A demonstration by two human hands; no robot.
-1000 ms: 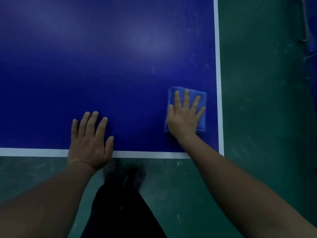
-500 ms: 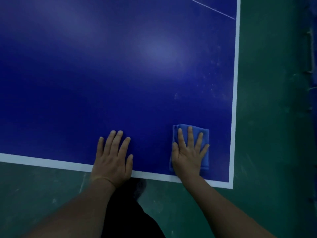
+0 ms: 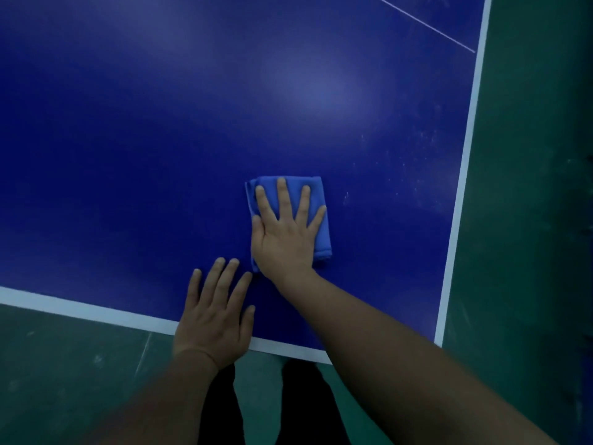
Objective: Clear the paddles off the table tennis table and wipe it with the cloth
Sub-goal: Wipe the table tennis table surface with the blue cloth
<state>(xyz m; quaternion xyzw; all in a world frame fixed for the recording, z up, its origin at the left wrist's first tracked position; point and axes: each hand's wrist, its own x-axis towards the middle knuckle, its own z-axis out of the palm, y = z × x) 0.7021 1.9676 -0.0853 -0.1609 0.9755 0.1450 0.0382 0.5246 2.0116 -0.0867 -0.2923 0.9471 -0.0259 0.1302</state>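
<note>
— Reporting on the cloth [image 3: 322, 220] first: where does it lie?

— Folded, blue, flat on the table tennis table [image 3: 160, 139], a little right of centre in the frame and inside the white border lines. The right hand [image 3: 285, 236] lies palm down on top of it.

— State of that hand's fingers [image 3: 282, 197]?

— Straight and spread, pressing flat; nothing curled round the fabric. The fingertips stop just short of the cloth's upper edge. A strip of cloth shows beyond the little finger on the right, and a narrow strip beside the thumb on the left. The heel of the palm covers the lower edge, apart from the lower right corner, which sticks out.

— And the left hand [image 3: 215, 316]?

— Lower centre of the frame, flat on bare table at the near white edge line, fingers extended and close together, holding nothing. Its fingertips sit just beside the right wrist and the cloth's lower left corner; contact with the cloth cannot be confirmed.

— Surroundings?

— Green floor [image 3: 519, 220] along the right side and bottom. Faint pale specks on the table surface toward the right border. Dark trousers [image 3: 298, 406] at bottom centre
</note>
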